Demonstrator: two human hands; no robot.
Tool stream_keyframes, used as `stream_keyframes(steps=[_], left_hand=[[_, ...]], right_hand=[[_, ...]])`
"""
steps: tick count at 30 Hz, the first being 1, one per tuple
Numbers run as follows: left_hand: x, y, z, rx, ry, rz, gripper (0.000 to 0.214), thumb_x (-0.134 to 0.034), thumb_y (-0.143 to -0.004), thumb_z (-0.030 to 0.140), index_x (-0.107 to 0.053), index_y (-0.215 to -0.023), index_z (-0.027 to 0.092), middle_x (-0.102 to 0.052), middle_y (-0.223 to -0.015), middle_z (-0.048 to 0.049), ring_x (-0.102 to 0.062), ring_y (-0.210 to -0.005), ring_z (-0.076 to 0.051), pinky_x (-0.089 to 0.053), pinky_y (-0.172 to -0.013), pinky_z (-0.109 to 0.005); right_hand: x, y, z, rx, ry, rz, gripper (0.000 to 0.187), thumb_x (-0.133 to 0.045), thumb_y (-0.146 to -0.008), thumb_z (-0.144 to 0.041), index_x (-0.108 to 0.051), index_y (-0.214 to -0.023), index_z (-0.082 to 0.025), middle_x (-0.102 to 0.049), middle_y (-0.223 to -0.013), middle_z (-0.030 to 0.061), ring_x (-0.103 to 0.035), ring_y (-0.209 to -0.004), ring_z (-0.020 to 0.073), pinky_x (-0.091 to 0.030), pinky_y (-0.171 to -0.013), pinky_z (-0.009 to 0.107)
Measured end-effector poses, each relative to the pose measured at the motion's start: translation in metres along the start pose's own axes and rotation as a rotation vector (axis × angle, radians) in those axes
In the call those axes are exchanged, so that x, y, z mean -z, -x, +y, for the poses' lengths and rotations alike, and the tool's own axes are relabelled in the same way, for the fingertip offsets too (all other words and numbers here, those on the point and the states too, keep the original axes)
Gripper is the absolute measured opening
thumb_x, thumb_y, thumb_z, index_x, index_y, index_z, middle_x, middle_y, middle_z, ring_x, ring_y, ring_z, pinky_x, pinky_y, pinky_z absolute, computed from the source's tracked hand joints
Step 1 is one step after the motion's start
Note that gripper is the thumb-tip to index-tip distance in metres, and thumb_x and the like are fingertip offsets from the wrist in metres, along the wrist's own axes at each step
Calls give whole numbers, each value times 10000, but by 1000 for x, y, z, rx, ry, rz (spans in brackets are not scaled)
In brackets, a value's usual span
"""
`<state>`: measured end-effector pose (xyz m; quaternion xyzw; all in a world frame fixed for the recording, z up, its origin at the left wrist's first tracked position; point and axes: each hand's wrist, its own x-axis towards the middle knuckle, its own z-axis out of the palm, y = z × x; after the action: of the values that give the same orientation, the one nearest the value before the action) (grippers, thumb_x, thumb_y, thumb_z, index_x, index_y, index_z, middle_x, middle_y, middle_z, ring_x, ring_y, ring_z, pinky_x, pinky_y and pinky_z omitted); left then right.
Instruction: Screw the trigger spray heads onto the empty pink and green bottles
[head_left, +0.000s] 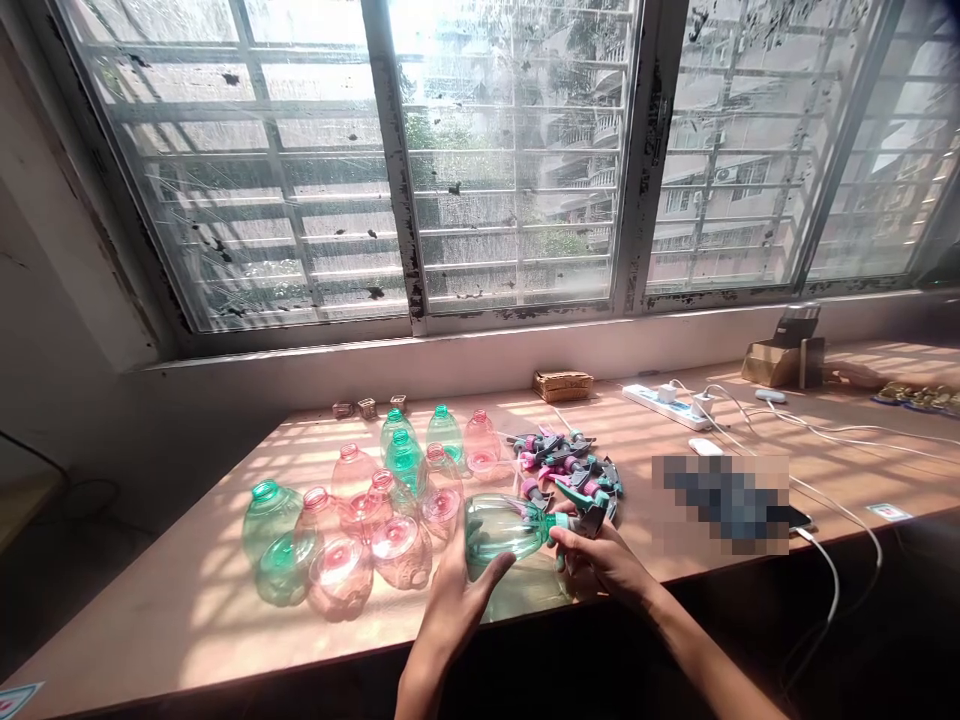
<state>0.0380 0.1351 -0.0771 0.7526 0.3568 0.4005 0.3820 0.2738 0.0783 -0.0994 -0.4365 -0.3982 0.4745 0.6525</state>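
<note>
Head view, angled down over hands (466, 598) (613, 562), facing windows (517, 180)

The reddish-brown worktop (180, 620), striped with sunlight, carries a heap of spray heads (568, 465). With that heap as clock centre, green bottles (442, 437) and pink bottles (339, 585) stand grouped around nine o'clock, small brown pieces (367, 408) at ten. A brown box (562, 387) lies at twelve, a white power strip (663, 407) at two, a blurred dark object (720, 497) at three.
</note>
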Motion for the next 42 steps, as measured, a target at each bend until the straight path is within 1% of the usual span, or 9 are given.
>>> stream_keyframes(steps=[6, 10, 13, 16, 21, 28, 31, 36, 42], left_hand=[[-2, -2, -1, -43, 49, -58, 942, -686, -902, 479, -119, -1636, 315, -259, -1696, -84, -344, -1522, -318, -348, -1221, -469], [-2, -1, 6, -25, 23, -85, 1007, -757, -846, 474, -162, -1634, 281, -481, -1576, -118, -471, -1446, -327, -392, -1190, -476], [0, -1, 11, -1, -51, -99, 910, -720, -866, 530, -272, -1610, 260, -592, -1475, -122, -550, -1373, -336, -444, -1140, -474], [0, -1, 10, -11, -75, -72, 865, -676, -893, 541, -284, -1606, 247, -498, -1565, -122, -457, -1455, -327, -391, -1183, -459], [-3, -1, 2, 1, -77, -53, 986, -689, -885, 448, -82, -1642, 275, -277, -1687, -103, -295, -1545, -294, -280, -1246, -452], [1, -2, 9, 10, -62, -106, 853, -637, -921, 561, -263, -1615, 236, -483, -1577, -118, -435, -1471, -315, -359, -1201, -452], [1, -2, 6, -3, -46, -77, 836, -626, -930, 544, -251, -1618, 253, -403, -1631, -102, -367, -1510, -322, -310, -1232, -471], [-2, -1, -2, -35, 44, -95, 892, -613, -949, 464, -83, -1642, 278, -214, -1709, -78, -259, -1559, -280, -264, -1258, -446], [0, -2, 6, -12, -25, -79, 841, -644, -922, 536, -271, -1614, 236, -379, -1644, -102, -279, -1549, -320, -279, -1251, -465]], right_hand=[[-1, 0, 1, -33, -29, 59, 547, -892, -694, -562, -559, -969, -226, -659, -608, -21, -608, -461, 162, -396, -428, 243], [2, -1, 2, -32, -23, 58, 565, -915, -668, -538, -586, -999, -220, -674, -649, -7, -622, -492, 166, -400, -452, 250], [3, -3, 2, -50, -39, 47, 575, -943, -619, -528, -615, -979, -222, -649, -627, -19, -607, -491, 165, -396, -448, 248], [3, -3, 2, -42, -66, 52, 545, -944, -624, -513, -623, -957, -225, -633, -603, -28, -580, -484, 146, -398, -447, 234], [0, -2, -3, -26, -38, 39, 488, -878, -725, -541, -598, -951, -211, -651, -597, -15, -559, -469, 120, -362, -419, 195], [0, -2, -2, -39, -67, 35, 546, -918, -681, -520, -583, -985, -214, -714, -660, 14, -586, -492, 121, -388, -430, 186], [1, -2, -2, -36, -47, 35, 549, -909, -686, -539, -586, -987, -212, -721, -669, 24, -588, -491, 128, -390, -422, 192], [0, -1, -5, -36, -23, 28, 537, -896, -694, -560, -589, -958, -207, -722, -666, 30, -544, -467, 118, -378, -416, 204], [-2, -1, -5, 2, -17, 48, 556, -910, -663, -571, -618, -963, -206, -707, -664, 26, -562, -488, 142, -412, -456, 240]])
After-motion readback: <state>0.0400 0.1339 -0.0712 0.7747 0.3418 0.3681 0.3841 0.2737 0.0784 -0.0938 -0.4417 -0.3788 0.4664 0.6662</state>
